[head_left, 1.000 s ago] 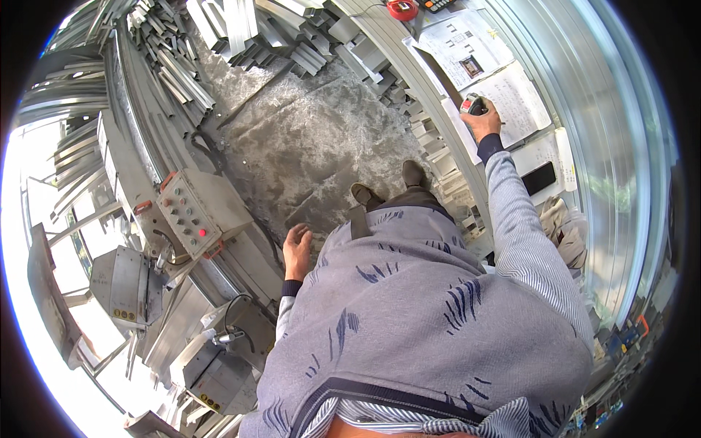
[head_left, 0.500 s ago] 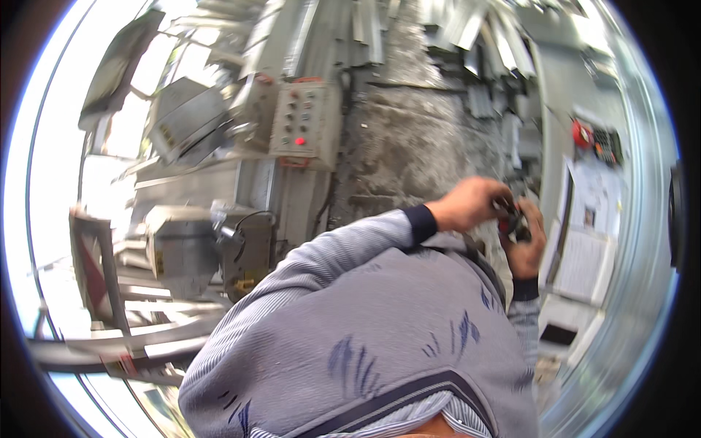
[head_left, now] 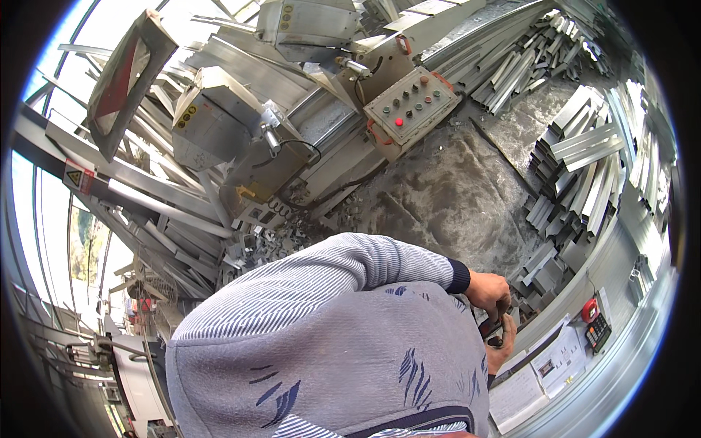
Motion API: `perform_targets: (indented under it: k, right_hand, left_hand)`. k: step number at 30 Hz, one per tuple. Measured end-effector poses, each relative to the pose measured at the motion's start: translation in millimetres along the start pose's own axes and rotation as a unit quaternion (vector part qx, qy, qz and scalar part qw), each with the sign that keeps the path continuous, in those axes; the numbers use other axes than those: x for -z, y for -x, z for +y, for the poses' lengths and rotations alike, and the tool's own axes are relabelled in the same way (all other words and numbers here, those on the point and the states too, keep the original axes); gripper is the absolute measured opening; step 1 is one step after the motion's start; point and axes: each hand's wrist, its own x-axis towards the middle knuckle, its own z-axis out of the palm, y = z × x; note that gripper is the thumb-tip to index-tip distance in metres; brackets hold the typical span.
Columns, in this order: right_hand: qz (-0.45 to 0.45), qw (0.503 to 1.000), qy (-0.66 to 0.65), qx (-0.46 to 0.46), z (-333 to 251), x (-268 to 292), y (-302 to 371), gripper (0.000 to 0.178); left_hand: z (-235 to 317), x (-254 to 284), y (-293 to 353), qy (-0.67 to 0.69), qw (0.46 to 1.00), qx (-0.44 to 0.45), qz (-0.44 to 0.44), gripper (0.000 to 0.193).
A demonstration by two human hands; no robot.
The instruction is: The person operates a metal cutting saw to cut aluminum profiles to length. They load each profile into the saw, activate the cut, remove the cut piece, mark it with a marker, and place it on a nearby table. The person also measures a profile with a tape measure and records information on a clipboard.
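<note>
Close together at my right side, both hands bend round one small dark object (head_left: 490, 328) with a hint of red. Its kind is hard to make out, since fingers cover much of it. My left hand (head_left: 487, 291) reaches across from the left and grips its upper end, fingers curled down. Below it, my right hand (head_left: 502, 348) has its fingers wrapped round the same object. The right forearm is mostly hidden behind my grey vest. Nearest to the hands lie paper sheets (head_left: 561, 363) and short metal offcuts (head_left: 539, 266).
A control box (head_left: 412, 109) with several buttons, one lit red, stands beside a saw-like machine with grey housings (head_left: 212, 120). Metal profiles (head_left: 584, 164) are piled at the right. A calculator (head_left: 598, 332) and a red round thing (head_left: 590, 310) lie beyond the papers. Metal scraps (head_left: 266, 241) litter the left.
The whole view has turned, so the machine and control box now sit tilted and further right. My hands appear lower in the picture, still together on the dark object.
</note>
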Motion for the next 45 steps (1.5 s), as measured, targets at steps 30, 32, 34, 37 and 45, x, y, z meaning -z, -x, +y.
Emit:
perform_targets:
  k: [30,32,34,37,45]
  right_hand:
    - [0.398,0.631,0.124,-0.654,295,133,219,0.089]
    - [0.4,0.591,0.145,-0.685,294,128,224,0.088]
    - [0.403,0.549,0.165,-0.713,295,125,227,0.086]
    - [0.401,0.498,0.215,-0.738,297,121,228,0.086]
    - [0.309,0.508,0.307,-0.743,281,112,218,0.079]
  left_hand:
    - [-212,-66,250,-0.035,0.83,0.53,0.173,0.039]
    - [-215,-69,240,-0.042,0.86,0.483,0.158,0.038]
    - [-215,-67,229,-0.059,0.877,0.456,0.138,0.037]
    - [-206,-56,216,-0.056,0.877,0.449,0.162,0.038]
    - [-194,-29,218,-0.008,0.871,0.414,0.266,0.032]
